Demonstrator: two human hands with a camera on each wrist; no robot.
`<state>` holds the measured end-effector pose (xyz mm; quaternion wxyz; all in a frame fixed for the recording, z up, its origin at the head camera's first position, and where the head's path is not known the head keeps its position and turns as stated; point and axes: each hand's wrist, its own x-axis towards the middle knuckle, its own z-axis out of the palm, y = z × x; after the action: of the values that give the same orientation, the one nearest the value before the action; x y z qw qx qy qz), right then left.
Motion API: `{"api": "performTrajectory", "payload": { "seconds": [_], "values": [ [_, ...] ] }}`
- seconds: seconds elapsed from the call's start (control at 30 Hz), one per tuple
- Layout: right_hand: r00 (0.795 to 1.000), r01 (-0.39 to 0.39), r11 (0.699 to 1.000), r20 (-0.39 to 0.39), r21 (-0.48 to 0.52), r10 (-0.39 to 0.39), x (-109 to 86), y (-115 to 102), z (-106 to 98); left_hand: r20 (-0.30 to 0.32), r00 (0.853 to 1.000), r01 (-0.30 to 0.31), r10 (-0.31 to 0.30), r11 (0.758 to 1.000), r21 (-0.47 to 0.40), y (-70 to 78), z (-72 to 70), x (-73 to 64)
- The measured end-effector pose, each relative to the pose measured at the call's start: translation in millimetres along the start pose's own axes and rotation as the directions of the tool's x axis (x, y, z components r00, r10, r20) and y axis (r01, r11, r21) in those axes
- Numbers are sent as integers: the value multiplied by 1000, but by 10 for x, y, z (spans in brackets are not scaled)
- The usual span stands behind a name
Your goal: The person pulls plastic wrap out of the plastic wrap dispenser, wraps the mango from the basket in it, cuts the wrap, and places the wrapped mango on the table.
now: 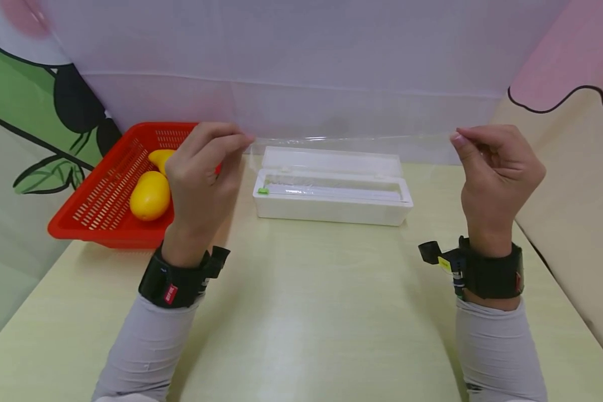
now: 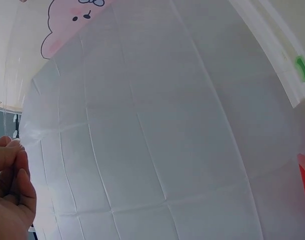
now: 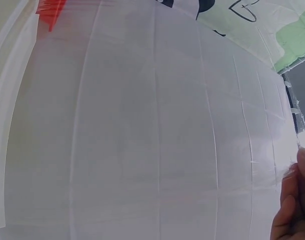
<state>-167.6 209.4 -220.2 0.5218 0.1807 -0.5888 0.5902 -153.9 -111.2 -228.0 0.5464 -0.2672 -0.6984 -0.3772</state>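
A pale wooden table point(image 1: 341, 340) shines softly under the light. Behind it hangs a creased, greyish-lavender cloth point(image 1: 331, 50). Black-outlined green leaves point(image 1: 50, 174) decorate the left wall; a pink patch point(image 1: 573, 61) tops the beige right wall point(image 1: 568, 195).

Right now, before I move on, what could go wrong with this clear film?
The clear film may slip, since the left hand and right hand only pinch it. Spanning the gap between them, it could sag and cling to itself. The left hand might also bump the red basket, which it overlaps in the head view.
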Motion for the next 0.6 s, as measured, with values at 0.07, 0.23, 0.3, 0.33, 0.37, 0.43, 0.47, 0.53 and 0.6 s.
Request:
{"api": "performTrajectory", "payload": {
  "seconds": [0.07,0.23,0.3,0.33,0.37,0.43,0.47,0.53,0.6],
  "values": [
    [1000,-5,1000,-5,15,5,6,5,-4,1,1000,-6,6,1000,1,10,8,7],
    [1000,-6,999,-16,45,6,1,-13,0,-11,1000,-22,22,1000,-5,26,5,16],
    [1000,-6,999,-18,52,7,-2,-22,2,-23,999,-25,25,1000,-12,33,4,21],
    [1000,-6,998,-20,62,7,-2,-26,2,-28,999,-27,26,1000,-15,35,5,23],
    [1000,-6,997,-21,72,8,-4,-29,3,-33,999,-26,25,1000,-18,36,5,25],
    [1000,-6,995,-28,101,9,-4,-35,5,-43,999,-25,24,999,-24,39,6,31],
    [999,-5,993,-32,116,9,-5,-36,6,-47,999,-24,23,999,-27,40,6,32],
    [999,-3,989,-41,148,9,-5,-41,9,-52,998,-21,20,999,-29,40,2,32],
    [999,-1,986,-50,166,9,-5,-45,11,-58,998,-21,19,999,-32,41,-1,31]
  ]
}}
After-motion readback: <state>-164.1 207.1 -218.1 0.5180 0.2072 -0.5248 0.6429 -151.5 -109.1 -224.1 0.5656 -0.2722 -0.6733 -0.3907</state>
